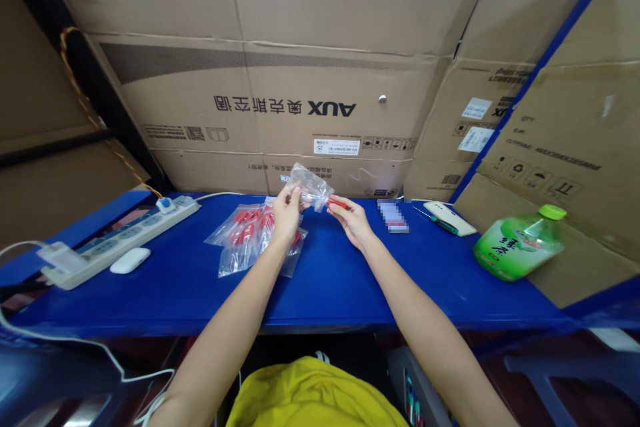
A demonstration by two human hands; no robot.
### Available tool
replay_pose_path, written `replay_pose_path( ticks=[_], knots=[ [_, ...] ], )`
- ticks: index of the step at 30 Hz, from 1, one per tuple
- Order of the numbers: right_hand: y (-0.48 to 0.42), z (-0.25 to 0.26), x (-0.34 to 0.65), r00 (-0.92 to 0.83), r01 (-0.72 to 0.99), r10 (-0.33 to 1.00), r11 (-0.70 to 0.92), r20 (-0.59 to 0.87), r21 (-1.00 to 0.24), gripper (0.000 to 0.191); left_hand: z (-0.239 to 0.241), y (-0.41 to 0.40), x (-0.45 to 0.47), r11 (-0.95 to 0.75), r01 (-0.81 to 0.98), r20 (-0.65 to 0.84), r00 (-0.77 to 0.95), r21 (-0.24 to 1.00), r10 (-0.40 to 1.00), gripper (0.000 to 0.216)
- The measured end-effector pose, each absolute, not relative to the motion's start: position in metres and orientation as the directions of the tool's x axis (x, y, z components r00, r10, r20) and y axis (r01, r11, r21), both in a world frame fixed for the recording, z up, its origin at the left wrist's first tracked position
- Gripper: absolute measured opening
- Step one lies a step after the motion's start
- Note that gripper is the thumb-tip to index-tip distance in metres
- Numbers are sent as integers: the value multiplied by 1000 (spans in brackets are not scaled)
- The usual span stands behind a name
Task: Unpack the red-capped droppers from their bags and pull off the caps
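My left hand [289,211] is closed on a clear plastic bag [311,185], raised over the middle of the table. At the bag's right end, my right hand [351,219] pinches a small red item [339,203], whose kind I cannot make out. Its left end lies at or inside the mouth of the bag. Beside and partly behind my left forearm, several clear bags with red pieces [243,229] lie in a loose pile on the blue table [345,287].
A power strip [125,238] with plugs and a white earbud case [130,260] are at the left. To the right lie a blurred-out flat item [393,216], a green screwdriver [444,225], a pale phone [453,217] and a green drink bottle [520,245]. Cardboard [280,80] walls the back.
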State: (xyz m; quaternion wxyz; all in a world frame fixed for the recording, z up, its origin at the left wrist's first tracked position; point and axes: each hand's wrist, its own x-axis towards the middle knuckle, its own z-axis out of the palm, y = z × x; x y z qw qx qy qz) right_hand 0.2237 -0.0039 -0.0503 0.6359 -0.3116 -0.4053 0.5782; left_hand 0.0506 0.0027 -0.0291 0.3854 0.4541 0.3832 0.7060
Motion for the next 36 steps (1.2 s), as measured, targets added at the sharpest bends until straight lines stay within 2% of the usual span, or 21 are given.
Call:
replay_pose_path(
  ticks=[4,7,9,12,16,19,22,27,29,33,36],
  knots=[
    [2,-54,240,-1,-306,987,153,161,-940,44,-27,10,31,-446,-197,302,-499,873,812,32],
    [5,-57,255,-40,-12,976,212,212,-977,39,-26,15,16,-476,-125,287,-657,870,697,25],
    [7,-61,261,-99,148,973,223,210,-964,37,-25,18,11,-468,-136,256,-689,873,678,24],
    [8,-66,261,-186,287,958,266,219,-920,32,-27,19,14,-424,-199,209,-642,884,738,26],
    [6,-71,253,-246,392,928,360,281,-847,26,-30,18,25,-330,-287,145,-516,899,844,24],
    [4,-71,248,-264,540,906,423,331,-727,27,-33,16,30,-278,-324,116,-441,904,890,23],
    [2,-72,247,-256,670,895,437,365,-601,25,-36,14,34,-301,-287,173,-398,909,901,27],
    [4,-74,247,-227,701,895,423,383,-574,21,-40,9,38,-415,-133,361,-306,900,881,34],
    [4,-75,247,-216,702,897,417,385,-577,22,-39,7,41,-432,-120,390,-264,894,882,37],
    [1,-72,243,-148,664,895,405,421,-628,26,-34,1,48,-398,-204,366,-176,894,914,38],
    [-2,-65,239,-79,524,900,403,428,-751,36,-31,-5,53,-371,-289,358,-99,883,928,38]
  ],
)
